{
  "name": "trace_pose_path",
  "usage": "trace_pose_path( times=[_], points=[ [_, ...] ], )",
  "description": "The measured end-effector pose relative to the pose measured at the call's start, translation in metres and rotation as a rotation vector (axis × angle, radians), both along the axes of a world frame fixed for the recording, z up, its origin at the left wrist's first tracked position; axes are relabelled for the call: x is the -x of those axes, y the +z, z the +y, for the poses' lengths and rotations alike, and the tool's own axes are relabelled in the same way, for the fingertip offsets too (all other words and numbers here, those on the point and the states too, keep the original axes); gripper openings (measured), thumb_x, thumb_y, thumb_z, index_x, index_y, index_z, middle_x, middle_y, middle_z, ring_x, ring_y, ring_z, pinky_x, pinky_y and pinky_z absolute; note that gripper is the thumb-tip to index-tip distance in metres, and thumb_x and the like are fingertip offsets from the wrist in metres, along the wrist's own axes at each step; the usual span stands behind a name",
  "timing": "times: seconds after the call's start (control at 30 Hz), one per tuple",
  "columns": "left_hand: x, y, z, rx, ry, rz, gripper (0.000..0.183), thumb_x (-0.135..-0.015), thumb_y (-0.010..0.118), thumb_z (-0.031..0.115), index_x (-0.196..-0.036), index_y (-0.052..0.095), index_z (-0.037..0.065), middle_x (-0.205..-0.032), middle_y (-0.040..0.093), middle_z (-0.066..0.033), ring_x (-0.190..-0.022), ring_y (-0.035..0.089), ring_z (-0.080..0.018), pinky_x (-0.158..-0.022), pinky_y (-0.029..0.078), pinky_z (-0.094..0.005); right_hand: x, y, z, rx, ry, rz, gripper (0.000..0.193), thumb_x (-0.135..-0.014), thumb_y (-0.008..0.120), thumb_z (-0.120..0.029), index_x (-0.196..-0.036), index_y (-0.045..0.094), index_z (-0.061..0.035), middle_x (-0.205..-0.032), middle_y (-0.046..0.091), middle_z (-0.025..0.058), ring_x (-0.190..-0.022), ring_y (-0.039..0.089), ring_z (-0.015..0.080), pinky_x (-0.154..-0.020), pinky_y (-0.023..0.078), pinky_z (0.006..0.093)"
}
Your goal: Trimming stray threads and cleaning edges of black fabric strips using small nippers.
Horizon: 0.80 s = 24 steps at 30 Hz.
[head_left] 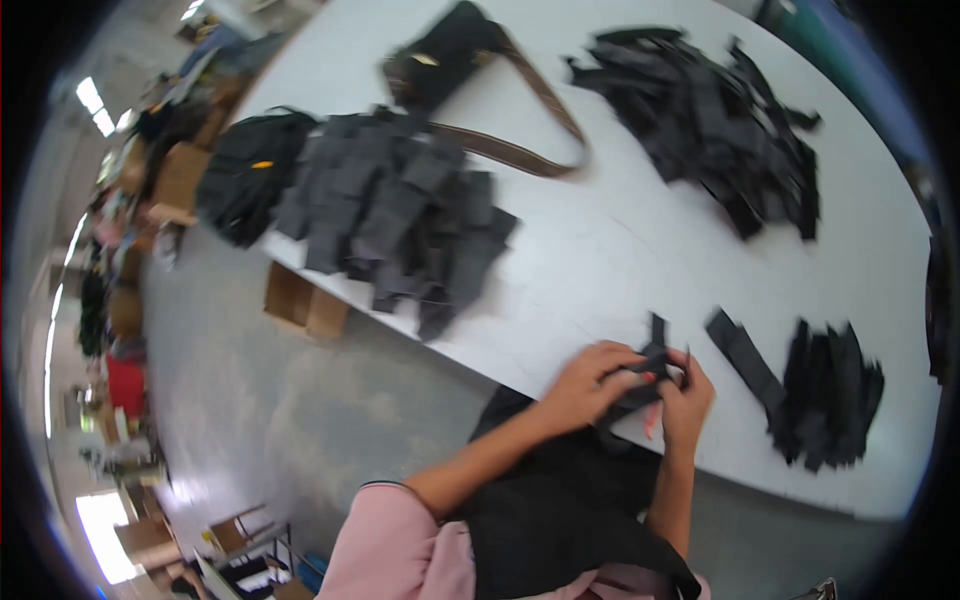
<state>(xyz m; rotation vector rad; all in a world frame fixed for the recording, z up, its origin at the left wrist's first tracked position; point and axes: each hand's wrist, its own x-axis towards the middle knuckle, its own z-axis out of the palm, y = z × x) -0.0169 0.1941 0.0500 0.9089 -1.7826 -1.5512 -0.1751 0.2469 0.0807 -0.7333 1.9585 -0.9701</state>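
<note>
At the table's near edge my two hands are close together over a dark grey fabric strip. My left hand is closed, with its fingers and thumb pinching the strip. My right hand is closed beside it, around a small red-handled tool whose kind I cannot make out. A thin dark tip sticks up by the right fingers. Part of the strip hangs below my hands near the black apron. Blur hides the fine detail between my fingers.
Right of my hands lie a pile of short dark strips and a single strip. Large piles of grey pieces and black pieces lie farther off. A black bag with a brown strap and a backpack rest on the white table.
</note>
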Motion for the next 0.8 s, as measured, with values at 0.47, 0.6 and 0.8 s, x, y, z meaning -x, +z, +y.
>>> trace_pose_path(
  times=[0.47, 0.6, 0.8],
  points=[
    [0.005, 0.016, -0.001, -0.63, 0.158, -0.128, 0.047, -0.099, 0.04, 0.041, -0.078, 0.056, 0.001, -0.07, 0.051, 0.0039, -0.067, 0.042, -0.0054, -0.062, 0.038, -0.0217, -0.01, 0.02, 0.039, 0.412, 0.339, 0.566, 0.04, -0.072, 0.071, -0.01, -0.11, 0.058, -0.0073, -0.084, 0.055, 0.0048, -0.06, 0.054, 0.0198, -0.054, 0.043, 0.0283],
    [0.006, 0.021, 0.001, -0.545, 0.122, -0.171, 0.048, -0.099, 0.039, 0.041, -0.078, 0.054, 0.0, -0.069, 0.048, 0.0028, -0.067, 0.04, -0.006, -0.061, 0.038, -0.0229, -0.006, 0.023, 0.041, 0.424, 0.448, 0.661, 0.038, -0.07, 0.07, -0.006, -0.107, 0.061, -0.0085, -0.085, 0.055, 0.0046, -0.062, 0.054, 0.0217, -0.054, 0.043, 0.0309],
    [0.007, 0.021, 0.004, -0.467, 0.136, -0.185, 0.047, -0.099, 0.039, 0.039, -0.078, 0.05, -0.002, -0.068, 0.045, 0.0029, -0.067, 0.038, -0.0071, -0.06, 0.036, -0.0241, -0.01, 0.015, 0.041, 0.505, 0.43, 0.754, 0.033, -0.07, 0.068, -0.005, -0.103, 0.064, -0.0074, -0.08, 0.054, 0.0029, -0.057, 0.052, 0.0199, -0.05, 0.041, 0.0298]
  ],
)
